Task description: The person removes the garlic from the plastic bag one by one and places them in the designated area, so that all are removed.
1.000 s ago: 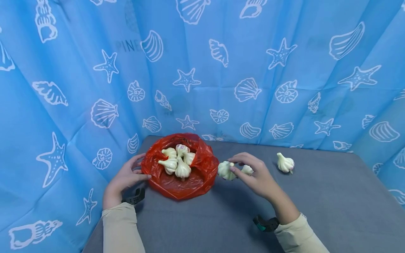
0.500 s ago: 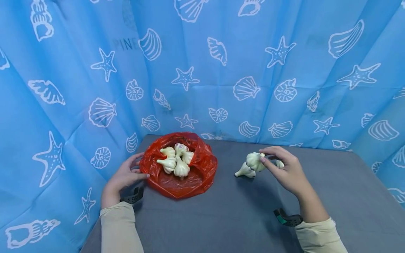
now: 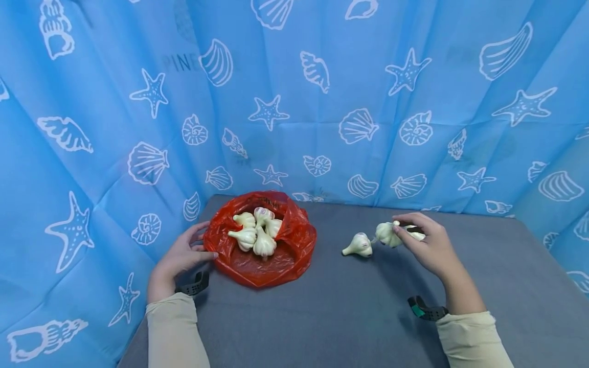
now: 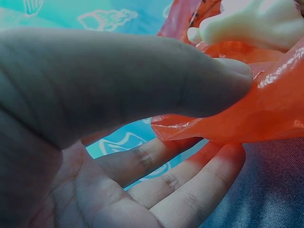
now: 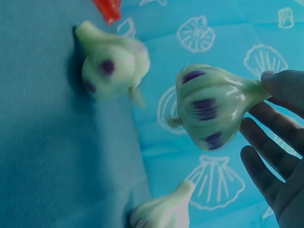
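Observation:
My left hand (image 3: 177, 258) holds the left rim of a red plastic bag (image 3: 271, 273), thumb above and fingers under the edge. The bag stands with its mouth spread and several garlic bulbs (image 3: 264, 244) inside. My right hand (image 3: 430, 248) pinches another garlic bulb by its stem between thumb and fingertips; this held bulb (image 5: 209, 109) shows purple marks and hangs raised above the table. A second bulb (image 3: 359, 245) lies on the table just left of it, stem pointing left. Behind the right fingers a third bulb (image 3: 417, 235) is partly hidden.
A grey cloth (image 3: 317, 317) covers the table. Blue curtains (image 3: 294, 143) with white shells and starfish enclose the back and sides. A dark band (image 3: 428, 310) is on the right wrist, another band (image 3: 195, 284) on the left.
My right hand has moved right, away from the bag, carrying the pinched bulb. The bulb left of it on the table has come into full view. My left hand stays at the bag's rim.

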`<action>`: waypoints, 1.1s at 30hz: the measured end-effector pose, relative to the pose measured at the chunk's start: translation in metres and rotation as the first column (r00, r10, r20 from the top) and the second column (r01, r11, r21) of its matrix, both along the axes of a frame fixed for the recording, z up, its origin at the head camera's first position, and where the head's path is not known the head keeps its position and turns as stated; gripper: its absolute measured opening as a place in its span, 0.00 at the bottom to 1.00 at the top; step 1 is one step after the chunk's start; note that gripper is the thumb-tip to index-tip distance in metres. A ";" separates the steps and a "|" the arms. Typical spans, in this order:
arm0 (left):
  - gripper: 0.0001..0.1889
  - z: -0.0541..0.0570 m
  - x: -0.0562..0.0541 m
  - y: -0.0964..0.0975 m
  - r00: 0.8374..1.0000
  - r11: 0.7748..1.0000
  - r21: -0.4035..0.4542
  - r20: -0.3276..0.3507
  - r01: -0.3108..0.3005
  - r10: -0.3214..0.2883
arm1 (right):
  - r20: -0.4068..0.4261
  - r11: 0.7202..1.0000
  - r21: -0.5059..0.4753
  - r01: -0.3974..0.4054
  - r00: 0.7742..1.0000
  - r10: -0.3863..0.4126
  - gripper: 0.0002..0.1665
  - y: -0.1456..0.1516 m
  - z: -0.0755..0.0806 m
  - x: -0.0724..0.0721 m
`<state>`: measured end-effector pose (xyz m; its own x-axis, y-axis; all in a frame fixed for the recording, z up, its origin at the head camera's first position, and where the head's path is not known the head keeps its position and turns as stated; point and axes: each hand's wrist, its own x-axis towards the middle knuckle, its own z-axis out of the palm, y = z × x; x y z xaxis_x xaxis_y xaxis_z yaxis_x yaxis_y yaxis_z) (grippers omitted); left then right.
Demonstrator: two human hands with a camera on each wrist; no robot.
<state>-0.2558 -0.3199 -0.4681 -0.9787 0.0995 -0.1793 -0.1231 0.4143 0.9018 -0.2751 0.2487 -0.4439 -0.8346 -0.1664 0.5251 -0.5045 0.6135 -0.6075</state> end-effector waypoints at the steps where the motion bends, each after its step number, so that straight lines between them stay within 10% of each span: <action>1: 0.54 0.000 0.000 0.000 1.000 1.000 -0.003 0.001 -0.002 0.002 | 0.006 1.000 0.011 0.010 1.000 -0.010 0.12 0.001 -0.002 -0.001; 33: 0.53 -0.003 -0.001 0.000 1.000 1.000 0.015 0.000 0.009 -0.009 | 0.170 0.982 0.183 0.042 0.983 -0.073 0.14 0.008 -0.037 -0.019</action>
